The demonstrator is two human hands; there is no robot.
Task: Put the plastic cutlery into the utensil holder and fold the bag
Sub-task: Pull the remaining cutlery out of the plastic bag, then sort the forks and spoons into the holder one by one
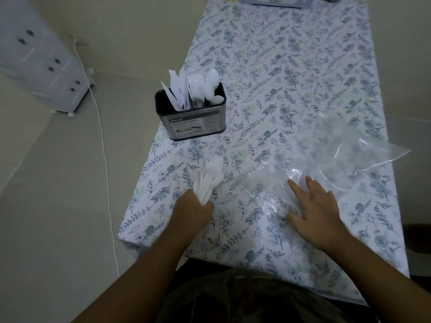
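Note:
A dark utensil holder [194,121] with a label stands near the table's left edge, filled with white plastic knives, forks and spoons [196,89]. My left hand [192,212] is closed around a small bunch of white plastic cutlery [211,177] whose heads point toward the holder, a little above the cloth. A clear plastic bag [326,164] lies crumpled on the table to the right. My right hand [314,212] rests flat on the bag's near end, fingers spread.
The table [291,66] wears a white cloth with blue leaf print. Its left edge runs just beside the holder. A white drawer unit [44,61] and a white cable [102,145] are on the floor at left. A yellow object and a grey item sit at the far end.

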